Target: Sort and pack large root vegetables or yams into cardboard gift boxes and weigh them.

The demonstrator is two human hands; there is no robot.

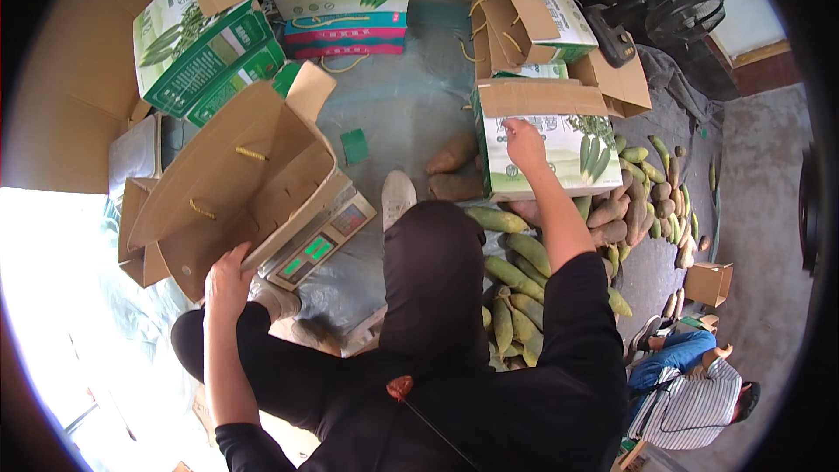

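Note:
My left hand (227, 281) grips the near edge of an open brown cardboard box (262, 177), its fingers closed at the rim. The box is tilted, its flaps spread and two yellow cord handles showing inside. It rests on a digital scale (322, 243) with a lit green display. My right hand (526, 147) is at the white and green carton (559, 153) on the right, fingers curled in at the edge of its brown top flap. That carton stands against a heap of long green radishes (524, 284); its inside is hidden.
More printed cartons (205, 44) stand at the back left and back right. A pink and teal box (345, 35) lies under one. Brownish roots (454, 170) lie beside my shoe. A black fan (686, 9) stands far right. Another person (690, 398) sits at the lower right.

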